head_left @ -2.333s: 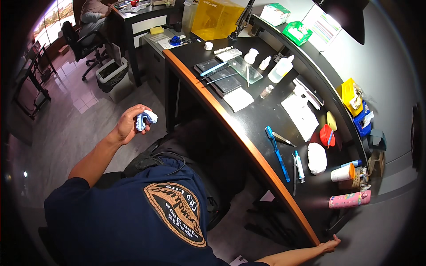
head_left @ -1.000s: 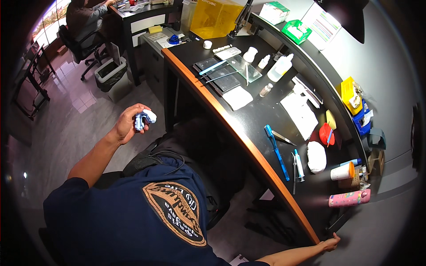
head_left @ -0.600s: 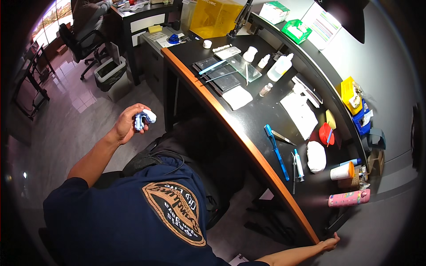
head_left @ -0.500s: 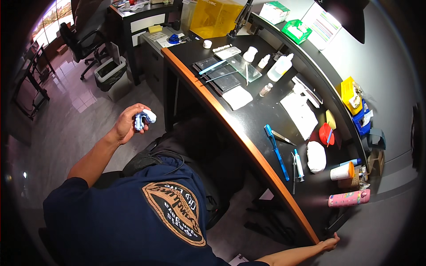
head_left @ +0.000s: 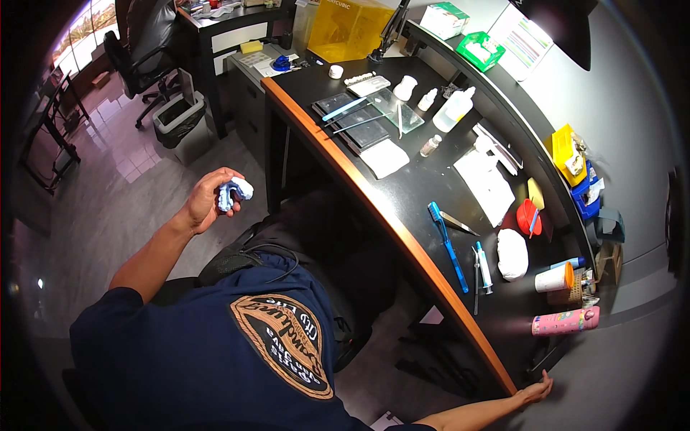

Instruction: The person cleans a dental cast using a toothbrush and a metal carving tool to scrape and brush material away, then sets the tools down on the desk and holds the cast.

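Observation:
My left hand (head_left: pixel 212 201) is out over the floor to the left of the desk. Its fingers are wrapped round a small blue-and-white dental model (head_left: pixel 233 192), whose curved blue side faces the camera. At the lower right, my right hand (head_left: pixel 534 389) is beside the near right corner of the desk, with fingers stretched out and nothing visible in them. Closest to it on the desk lies a pink cylindrical bottle (head_left: pixel 566 321).
Along the black desk's wooden edge (head_left: pixel 392 224) lie a blue toothbrush (head_left: pixel 448 246), tweezers (head_left: pixel 460 223) and a syringe (head_left: pixel 484 267). Farther back are a glass slab (head_left: pixel 408 121), small bottles and a squeeze bottle (head_left: pixel 454 110). A waste bin (head_left: pixel 180 121) stands on the floor.
My right hand has shifted slightly and its fingers are spread a little more. My left hand and the dental model stay nearly still.

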`<control>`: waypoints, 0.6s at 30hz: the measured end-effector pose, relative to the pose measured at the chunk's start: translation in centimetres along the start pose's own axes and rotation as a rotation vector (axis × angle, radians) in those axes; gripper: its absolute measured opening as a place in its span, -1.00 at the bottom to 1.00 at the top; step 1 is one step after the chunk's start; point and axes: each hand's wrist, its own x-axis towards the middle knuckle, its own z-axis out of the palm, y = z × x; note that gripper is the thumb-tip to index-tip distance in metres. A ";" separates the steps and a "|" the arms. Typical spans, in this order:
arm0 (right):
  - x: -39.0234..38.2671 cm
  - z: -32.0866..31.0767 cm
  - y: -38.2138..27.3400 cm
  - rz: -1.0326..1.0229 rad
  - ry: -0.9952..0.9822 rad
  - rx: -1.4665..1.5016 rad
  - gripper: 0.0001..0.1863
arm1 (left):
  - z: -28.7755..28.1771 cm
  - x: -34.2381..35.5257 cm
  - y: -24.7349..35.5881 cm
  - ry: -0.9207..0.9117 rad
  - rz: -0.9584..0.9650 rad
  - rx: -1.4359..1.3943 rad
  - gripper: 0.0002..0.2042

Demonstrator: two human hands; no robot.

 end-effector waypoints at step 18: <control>-0.3 -0.2 0.2 0.113 0.081 -0.033 -0.50 | -0.1 -0.1 0.0 -0.013 0.004 0.007 -0.74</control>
